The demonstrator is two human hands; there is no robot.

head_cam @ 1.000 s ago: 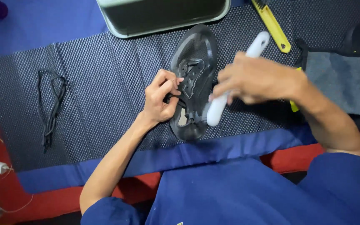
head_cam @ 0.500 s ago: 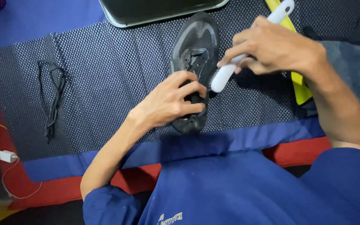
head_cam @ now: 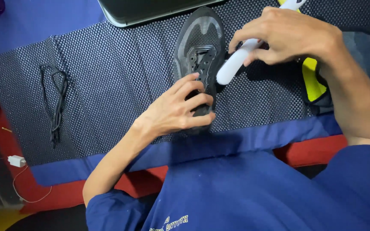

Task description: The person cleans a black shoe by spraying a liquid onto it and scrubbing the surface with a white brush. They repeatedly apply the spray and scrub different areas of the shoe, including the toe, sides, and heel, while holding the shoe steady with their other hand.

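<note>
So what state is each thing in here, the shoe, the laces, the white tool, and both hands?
Black shoe: lying on the mat, laces out, eyelets empty.
Black laces: loose, bundled on the mat, apart from the shoe.
White handle: lifted, tilted, one end beside the shoe.
Left hand: pressed on the shoe's heel end, gripping it.
Right hand: closed around the white handle.
Grey textured mat: spread flat.

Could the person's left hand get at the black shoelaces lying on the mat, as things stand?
Probably yes: the left hand would have to let go of the black shoe, but only bare mat lies between it and the shoelaces.
</note>
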